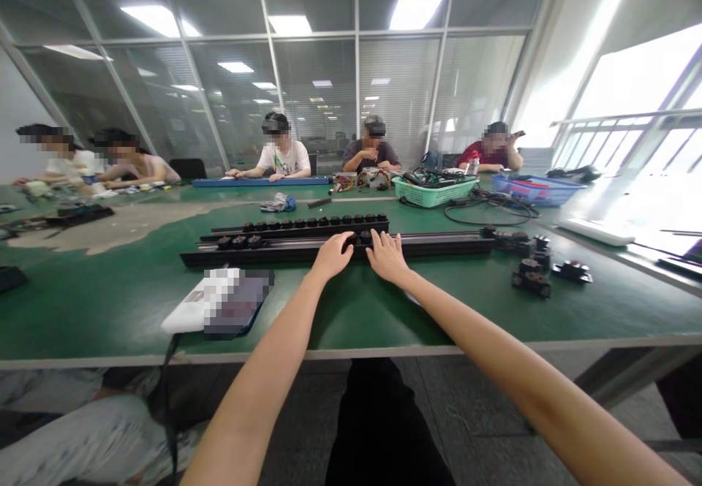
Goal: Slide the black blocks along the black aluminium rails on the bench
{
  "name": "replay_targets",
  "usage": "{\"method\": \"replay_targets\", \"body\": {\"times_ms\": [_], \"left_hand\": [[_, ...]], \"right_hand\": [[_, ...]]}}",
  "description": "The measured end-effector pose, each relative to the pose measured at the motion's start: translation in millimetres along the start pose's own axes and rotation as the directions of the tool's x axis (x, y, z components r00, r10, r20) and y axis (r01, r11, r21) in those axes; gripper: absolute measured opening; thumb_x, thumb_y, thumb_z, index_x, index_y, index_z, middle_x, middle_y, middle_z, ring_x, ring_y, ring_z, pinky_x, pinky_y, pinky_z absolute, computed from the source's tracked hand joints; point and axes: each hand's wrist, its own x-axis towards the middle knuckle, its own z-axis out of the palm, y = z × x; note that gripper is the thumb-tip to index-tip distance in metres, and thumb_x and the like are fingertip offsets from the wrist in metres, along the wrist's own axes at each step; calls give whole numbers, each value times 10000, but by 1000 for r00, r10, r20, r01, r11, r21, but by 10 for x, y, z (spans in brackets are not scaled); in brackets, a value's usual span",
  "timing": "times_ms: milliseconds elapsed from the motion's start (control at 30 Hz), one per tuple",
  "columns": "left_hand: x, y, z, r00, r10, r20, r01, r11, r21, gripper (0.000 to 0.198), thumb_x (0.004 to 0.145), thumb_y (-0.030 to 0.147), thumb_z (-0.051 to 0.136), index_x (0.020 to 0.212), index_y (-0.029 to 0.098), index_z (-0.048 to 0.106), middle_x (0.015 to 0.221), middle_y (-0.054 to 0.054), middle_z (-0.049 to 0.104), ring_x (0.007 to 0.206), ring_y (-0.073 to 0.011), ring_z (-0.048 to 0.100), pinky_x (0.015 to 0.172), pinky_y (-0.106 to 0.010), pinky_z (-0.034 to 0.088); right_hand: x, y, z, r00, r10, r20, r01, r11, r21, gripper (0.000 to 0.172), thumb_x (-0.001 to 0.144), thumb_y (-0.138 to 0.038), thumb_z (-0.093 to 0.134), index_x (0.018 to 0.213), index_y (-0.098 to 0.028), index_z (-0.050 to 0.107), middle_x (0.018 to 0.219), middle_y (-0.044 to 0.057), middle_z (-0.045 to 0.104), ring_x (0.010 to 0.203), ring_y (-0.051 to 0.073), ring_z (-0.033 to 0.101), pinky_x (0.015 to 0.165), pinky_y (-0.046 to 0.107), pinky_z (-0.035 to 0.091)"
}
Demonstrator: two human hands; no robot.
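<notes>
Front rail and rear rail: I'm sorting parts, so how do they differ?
The front rail looks longer than the rear rail. Black blocks line most of the rear rail; the front rail has long bare stretches. Both are dark and lie crosswise on the green table.

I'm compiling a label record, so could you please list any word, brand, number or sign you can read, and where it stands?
No text is readable here.
Centre white T-shirt: print too small and blurred.
White device: partly pixelated, nothing legible.
Dark slab beside it: pixelated, nothing legible.
Long black rail: no lettering can be made out.
</notes>
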Motion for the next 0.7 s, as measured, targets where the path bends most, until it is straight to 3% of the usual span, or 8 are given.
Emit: {"method": "replay_targets", "body": {"times_ms": [100,233,467,700], "left_hand": [[0,7,26,993,98,62,-97,995,-22,485,960,225,542,1439,193,613,1487,-97,644,1405,-261,581,1229,-454,436],[8,17,50,984,109,144,-104,994,-44,512,989,202,466,1491,194,565,1568,-91,572,1512,-243,470,1283,-465,351],[4,18,59,975,44,219,-46,999,1,532,1039,246,402,1568,218,458,1642,-116,466,1555,-242,403,1316,-611,119],[-69,47,24,982,64,177,-76,995,62,492,1057,278,403,1538,229,492,1635,-122,481,1534,-236,439,1314,-602,121]], "right_hand": [[49,-148,68,999,14,-40,-13,1000,16,613,1063,-289,323,1656,-134,325,1647,255,396,1525,398,373,1243,666,169],[47,-8,45,993,-102,-56,102,995,-2,562,1084,-306,302,1634,-251,403,1689,176,361,1565,355,317,1265,662,117],[41,149,-10,988,-144,-50,145,989,13,539,1093,-312,278,1587,-225,477,1664,158,416,1562,302,346,1285,655,74],[30,132,-73,995,-92,-39,94,993,77,522,1071,-247,311,1536,-309,538,1612,109,503,1537,312,390,1250,744,61]]}}
